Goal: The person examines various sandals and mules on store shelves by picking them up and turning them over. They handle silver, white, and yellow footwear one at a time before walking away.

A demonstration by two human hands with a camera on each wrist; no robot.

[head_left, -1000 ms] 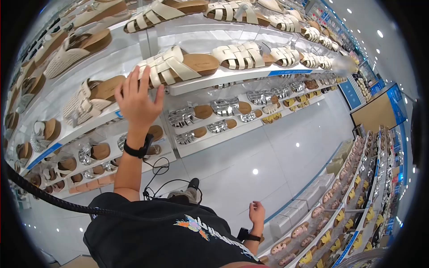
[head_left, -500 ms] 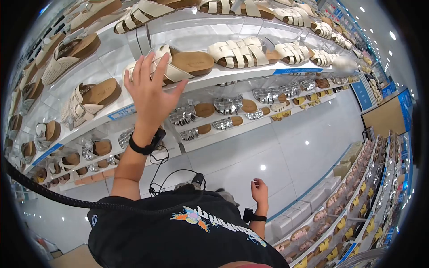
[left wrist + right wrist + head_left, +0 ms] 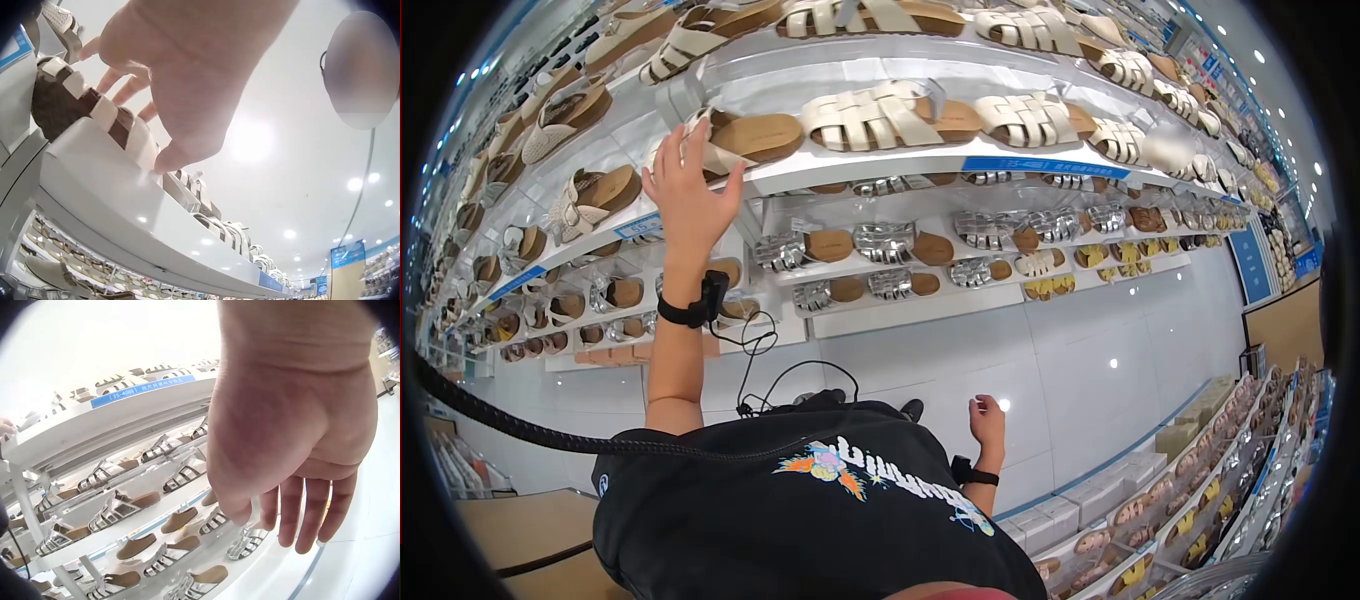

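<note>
My left hand [image 3: 692, 190] reaches over the front of a cream strappy sandal [image 3: 760, 137] with a tan footbed, at the end of a white shelf [image 3: 840, 172]. Its fingers are spread over the straps, the thumb out to the side. From the left wrist view, the sandal's dark sole [image 3: 53, 103] and pale straps show beneath the hand [image 3: 187, 81], the thumb tip right at the shelf edge. Low beside the body, my right hand [image 3: 988, 420] hangs with loosely bent fingers and holds nothing; the right wrist view shows its palm [image 3: 281, 437].
More cream woven sandals [image 3: 870, 115] line the same shelf, above a blue label strip [image 3: 1045, 167]. Silver sandals [image 3: 885, 243] fill lower shelves. A black cable [image 3: 750, 345] loops down near the floor [image 3: 930, 350]. Another rack [image 3: 1140, 530] with pink and yellow footwear stands at right.
The head view has turned, so shelves and racks sit differently in it. My left hand stays over the same sandal, its fingers spread wider than a second ago. The right hand still hangs low.
</note>
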